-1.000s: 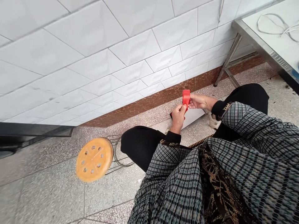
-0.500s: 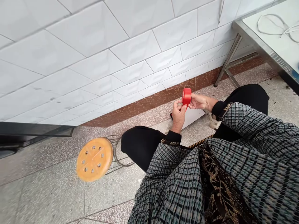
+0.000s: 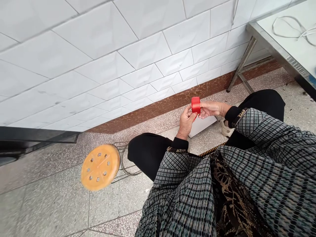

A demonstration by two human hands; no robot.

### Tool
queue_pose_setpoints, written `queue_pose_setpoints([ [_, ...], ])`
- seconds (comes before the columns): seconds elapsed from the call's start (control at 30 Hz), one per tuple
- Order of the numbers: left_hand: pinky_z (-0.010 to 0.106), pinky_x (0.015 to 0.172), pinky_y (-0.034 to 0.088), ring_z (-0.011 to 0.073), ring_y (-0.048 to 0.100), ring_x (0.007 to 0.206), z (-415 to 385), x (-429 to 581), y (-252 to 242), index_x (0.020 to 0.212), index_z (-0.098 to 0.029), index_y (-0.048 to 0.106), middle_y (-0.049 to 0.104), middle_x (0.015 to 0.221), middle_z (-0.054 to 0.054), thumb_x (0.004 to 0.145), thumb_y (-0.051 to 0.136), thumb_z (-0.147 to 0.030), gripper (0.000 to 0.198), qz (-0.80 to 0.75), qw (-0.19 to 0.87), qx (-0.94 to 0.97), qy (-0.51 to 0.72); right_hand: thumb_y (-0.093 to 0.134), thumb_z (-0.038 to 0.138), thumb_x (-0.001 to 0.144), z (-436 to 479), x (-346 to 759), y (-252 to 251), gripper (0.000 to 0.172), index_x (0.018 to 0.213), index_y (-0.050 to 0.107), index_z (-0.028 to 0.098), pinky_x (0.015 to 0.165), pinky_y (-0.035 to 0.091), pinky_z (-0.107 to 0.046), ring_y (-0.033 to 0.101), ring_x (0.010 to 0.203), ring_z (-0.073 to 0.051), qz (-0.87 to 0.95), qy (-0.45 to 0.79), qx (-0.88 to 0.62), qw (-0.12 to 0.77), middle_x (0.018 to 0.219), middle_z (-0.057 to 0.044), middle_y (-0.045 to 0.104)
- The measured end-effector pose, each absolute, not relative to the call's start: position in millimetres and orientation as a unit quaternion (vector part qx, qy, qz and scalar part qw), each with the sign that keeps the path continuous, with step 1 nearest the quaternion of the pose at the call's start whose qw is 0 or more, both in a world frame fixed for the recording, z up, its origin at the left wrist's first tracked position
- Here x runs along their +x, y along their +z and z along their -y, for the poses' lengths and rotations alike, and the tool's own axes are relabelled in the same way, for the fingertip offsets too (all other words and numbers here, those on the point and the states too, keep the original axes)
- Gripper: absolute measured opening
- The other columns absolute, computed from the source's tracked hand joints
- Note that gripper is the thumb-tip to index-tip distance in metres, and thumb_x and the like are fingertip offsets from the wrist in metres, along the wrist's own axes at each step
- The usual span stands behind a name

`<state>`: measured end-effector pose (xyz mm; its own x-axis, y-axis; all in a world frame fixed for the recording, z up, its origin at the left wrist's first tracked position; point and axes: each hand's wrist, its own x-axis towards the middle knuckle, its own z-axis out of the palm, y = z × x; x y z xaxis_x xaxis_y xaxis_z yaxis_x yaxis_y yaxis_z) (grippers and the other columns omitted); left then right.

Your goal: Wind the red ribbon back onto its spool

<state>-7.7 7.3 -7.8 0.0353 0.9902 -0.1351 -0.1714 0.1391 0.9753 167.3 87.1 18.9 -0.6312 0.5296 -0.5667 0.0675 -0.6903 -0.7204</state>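
A roll of glossy red ribbon (image 3: 196, 104) is held up between my two hands, above the floor in front of my knees. My left hand (image 3: 187, 122) grips its lower left side, thumb and fingers closed at the bottom, where a short bit of red hangs by the thumb. From the right, my right hand (image 3: 213, 108) has its fingertips against the roll; the roll hides part of them. Below the hands, a flat white rectangular thing (image 3: 203, 126) lies near the floor, partly covered by my left hand.
An orange round stool (image 3: 100, 168) with holes in its seat and wire legs stands at left. A metal-edged table (image 3: 278, 49) with a white cable (image 3: 300, 31) on it is at upper right. A white tiled wall (image 3: 148, 49) rises ahead, and a black object (image 3: 39, 140) juts in at left.
The red roll has shifted slightly left and down and turned, showing more of its outer face. My left hand has moved a little left and down with it; both hands stay on the roll.
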Motion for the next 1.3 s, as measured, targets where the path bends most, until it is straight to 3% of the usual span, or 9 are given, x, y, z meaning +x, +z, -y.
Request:
queue_pose_setpoints([
  [0.1, 0.021, 0.046, 0.021, 0.0062, 0.034, 0.046, -5, -11, -8, 0.126, -0.022, 0.062, 0.047, 0.06, -0.01, 0.078, 0.086, -0.051, 0.061, -0.461, 0.622, 0.388, 0.5, 0.083, 0.021, 0.085, -92, 168, 15, 0.019, 0.099, 0.069, 0.019, 0.066, 0.059, -0.026, 0.071, 0.078, -0.017, 0.512, 0.708, -0.435, 0.218, 0.091, -0.005, 0.077],
  [0.2, 0.021, 0.045, 0.017, 0.0053, 0.032, 0.046, -5, -12, -7, 0.124, -0.021, 0.062, 0.046, 0.061, -0.01, 0.077, 0.087, -0.049, 0.061, -0.456, 0.639, 0.38, 0.489, 0.08, 0.013, 0.083, -94, 167, 11, 0.02, 0.093, 0.065, 0.019, 0.063, 0.054, -0.024, 0.067, 0.073, -0.015, 0.599, 0.609, -0.454, 0.254, 0.084, -0.001, 0.073],
  [0.4, 0.02, 0.047, 0.027, 0.0074, 0.039, 0.048, -4, 1, -6, 0.121, -0.023, 0.06, 0.05, 0.063, -0.009, 0.083, 0.081, -0.049, 0.051, -0.536, 0.57, 0.371, 0.5, 0.072, 0.005, 0.082, -95, 162, 13, 0.016, 0.086, 0.062, 0.018, 0.057, 0.049, -0.024, 0.064, 0.064, -0.014, 0.618, 0.528, -0.526, 0.251, 0.071, 0.0, 0.069],
  [0.53, 0.022, 0.051, 0.033, 0.008, 0.041, 0.053, -3, 7, -5, 0.096, -0.02, 0.064, 0.052, 0.065, -0.006, 0.085, 0.079, -0.046, 0.031, -0.575, 0.51, 0.395, 0.504, 0.063, 0.002, 0.086, -100, 163, 17, 0.016, 0.083, 0.061, 0.017, 0.058, 0.055, -0.025, 0.06, 0.054, -0.013, 0.478, 0.598, -0.591, 0.255, 0.058, 0.001, 0.063],
  [0.73, 0.022, 0.052, 0.031, 0.009, 0.036, 0.055, -1, 6, -3, 0.079, -0.02, 0.062, 0.043, 0.059, -0.005, 0.09, 0.072, -0.054, 0.037, -0.533, 0.546, 0.413, 0.497, 0.064, 0.01, 0.093, -98, 164, 14, 0.014, 0.081, 0.064, 0.018, 0.064, 0.06, -0.027, 0.057, 0.053, -0.011, 0.304, 0.732, -0.54, 0.283, 0.065, -0.002, 0.069],
  [0.9, 0.022, 0.05, 0.028, 0.0081, 0.033, 0.052, -1, 7, -3, 0.08, -0.019, 0.065, 0.041, 0.056, -0.006, 0.085, 0.076, -0.056, 0.039, -0.521, 0.584, 0.405, 0.472, 0.06, 0.018, 0.103, -91, 159, 16, 0.02, 0.084, 0.067, 0.018, 0.065, 0.059, -0.022, 0.057, 0.054, -0.011, 0.218, 0.803, -0.483, 0.272, 0.069, -0.002, 0.07],
  [1.13, 0.022, 0.05, 0.038, 0.0082, 0.04, 0.053, -5, 5, -12, 0.081, -0.019, 0.064, 0.051, 0.062, -0.005, 0.084, 0.078, -0.044, 0.029, -0.572, 0.526, 0.422, 0.467, 0.056, 0.021, 0.109, -85, 159, 28, 0.029, 0.083, 0.067, 0.018, 0.057, 0.056, -0.019, 0.057, 0.052, -0.01, 0.188, 0.842, -0.457, 0.218, 0.065, -0.001, 0.069],
  [1.23, 0.022, 0.053, 0.042, 0.0085, 0.044, 0.054, -5, 5, -13, 0.096, -0.021, 0.063, 0.059, 0.066, -0.005, 0.085, 0.077, -0.031, 0.02, -0.589, 0.48, 0.437, 0.481, 0.061, 0.021, 0.106, -85, 162, 29, 0.024, 0.083, 0.068, 0.018, 0.055, 0.055, -0.019, 0.055, 0.051, -0.009, 0.191, 0.854, -0.45, 0.181, 0.063, 0.0, 0.067],
  [1.3, 0.022, 0.055, 0.044, 0.0091, 0.046, 0.054, -3, 4, -12, 0.112, -0.023, 0.064, 0.061, 0.067, -0.006, 0.085, 0.076, -0.025, 0.03, -0.584, 0.464, 0.462, 0.48, 0.063, 0.022, 0.105, -86, 164, 28, 0.024, 0.082, 0.068, 0.018, 0.054, 0.054, -0.019, 0.053, 0.049, -0.009, 0.198, 0.859, -0.444, 0.159, 0.06, 0.002, 0.065],
])
